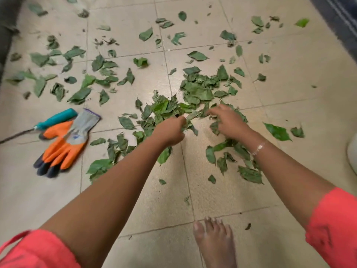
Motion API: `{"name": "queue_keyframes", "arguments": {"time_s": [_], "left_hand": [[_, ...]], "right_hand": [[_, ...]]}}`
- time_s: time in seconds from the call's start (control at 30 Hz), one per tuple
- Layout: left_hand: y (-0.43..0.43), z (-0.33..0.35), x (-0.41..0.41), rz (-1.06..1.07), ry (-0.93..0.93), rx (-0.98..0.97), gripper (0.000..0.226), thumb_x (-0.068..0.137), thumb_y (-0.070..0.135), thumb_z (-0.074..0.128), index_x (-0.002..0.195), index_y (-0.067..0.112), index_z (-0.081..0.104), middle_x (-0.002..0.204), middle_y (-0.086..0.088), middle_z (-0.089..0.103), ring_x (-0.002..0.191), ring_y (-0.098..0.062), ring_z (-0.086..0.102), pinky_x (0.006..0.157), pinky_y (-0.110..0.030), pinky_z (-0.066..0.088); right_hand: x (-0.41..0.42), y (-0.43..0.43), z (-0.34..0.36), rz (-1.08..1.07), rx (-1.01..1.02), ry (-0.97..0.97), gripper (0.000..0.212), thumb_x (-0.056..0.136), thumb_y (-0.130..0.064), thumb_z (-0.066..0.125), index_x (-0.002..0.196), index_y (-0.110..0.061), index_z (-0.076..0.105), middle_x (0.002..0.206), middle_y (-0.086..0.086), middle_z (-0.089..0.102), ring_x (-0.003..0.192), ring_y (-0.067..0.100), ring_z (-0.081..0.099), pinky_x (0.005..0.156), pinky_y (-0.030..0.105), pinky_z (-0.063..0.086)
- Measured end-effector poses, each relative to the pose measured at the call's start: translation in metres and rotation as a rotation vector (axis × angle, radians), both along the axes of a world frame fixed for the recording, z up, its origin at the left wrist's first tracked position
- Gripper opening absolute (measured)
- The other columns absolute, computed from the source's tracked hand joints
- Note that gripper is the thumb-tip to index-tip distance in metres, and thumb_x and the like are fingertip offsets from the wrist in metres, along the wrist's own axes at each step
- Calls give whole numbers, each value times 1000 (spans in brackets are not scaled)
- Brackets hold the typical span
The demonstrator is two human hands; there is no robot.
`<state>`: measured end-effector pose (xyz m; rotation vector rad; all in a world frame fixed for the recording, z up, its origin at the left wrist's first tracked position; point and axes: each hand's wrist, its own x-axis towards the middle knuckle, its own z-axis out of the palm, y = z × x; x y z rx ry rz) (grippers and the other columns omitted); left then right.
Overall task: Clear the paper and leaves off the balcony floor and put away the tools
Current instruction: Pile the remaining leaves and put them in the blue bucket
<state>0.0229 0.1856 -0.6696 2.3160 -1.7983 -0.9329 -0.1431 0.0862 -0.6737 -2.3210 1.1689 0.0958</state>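
Observation:
Green leaves lie scattered over the beige tiled floor (222, 190), thickest in a pile (197, 89) at the centre. My left hand (170, 130) grips a bunch of leaves (166, 109) at the near edge of that pile. My right hand (226, 120) rests on the leaves beside it, fingers spread and reaching left. An orange and grey work glove (63, 142) lies flat on the floor at the left. Touching its cuff is a garden tool with a teal handle (56, 118) and a dark metal shaft. No paper is in view.
My bare foot (212, 240) stands on the tiles at the bottom centre. A dark striped mat (340, 14) runs along the top right edge. A white rounded object (352, 153) shows at the right edge. A dark shape fills the top left corner.

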Motion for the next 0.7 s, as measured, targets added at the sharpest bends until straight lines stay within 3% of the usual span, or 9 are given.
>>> {"name": "queue_keyframes", "arguments": {"time_s": [0.1,0.23,0.3,0.37,0.43,0.57,0.63,0.67,0.7], "left_hand": [[20,-7,-5,-41,-61,61,39,90,21,58,127,14,48,129,-10,51,116,-26,51,96,-41,47],[38,-15,-20,-61,-135,44,41,90,20,55,130,16,44,129,-11,46,119,-29,45,89,-39,46],[37,-15,-26,-109,-156,46,45,90,21,57,132,16,42,131,-11,45,121,-28,42,92,-41,47],[34,-14,-31,-157,-177,69,49,89,24,59,134,16,40,133,-11,43,122,-29,41,94,-43,47],[32,-14,-35,-183,-193,106,54,89,27,60,136,16,37,135,-11,41,124,-29,40,94,-44,46],[35,-18,-39,-201,-206,159,60,87,31,62,138,14,34,136,-12,40,124,-30,39,96,-46,46],[36,-21,-38,-197,-207,167,60,87,31,61,138,14,35,136,-12,38,124,-30,39,96,-46,46],[37,-22,-38,-197,-209,166,60,87,31,61,138,13,35,137,-12,38,124,-30,40,96,-45,46],[38,-22,-39,-194,-210,161,60,87,33,61,138,13,35,137,-12,38,124,-30,40,96,-45,46]], "right_hand": [[-50,32,1,49,287,103,39,84,7,46,91,-26,65,92,-5,64,88,17,63,78,29,53],[-72,83,-12,319,594,289,39,82,8,44,100,-16,70,94,-4,69,82,3,61,75,15,46],[-61,82,-22,227,536,186,38,84,9,41,100,-14,68,106,-2,68,91,6,61,82,20,48],[-51,69,-24,140,237,69,46,85,9,42,108,-25,62,120,-2,62,104,14,59,90,32,51],[-52,42,-7,13,60,49,62,82,12,41,125,-32,54,129,-3,54,113,18,53,86,31,51],[-83,48,6,9,270,326,30,90,-2,47,115,-7,62,104,7,62,92,18,59,72,22,44],[-92,137,-30,-120,283,400,45,98,-30,30,132,-9,50,114,13,63,104,26,61,88,32,47],[-90,185,-43,-158,357,426,59,97,-40,16,127,-11,58,115,11,66,105,26,63,90,38,49],[-88,232,-48,-144,546,443,69,96,-43,10,109,-12,70,103,10,71,95,24,68,81,41,54]]}}
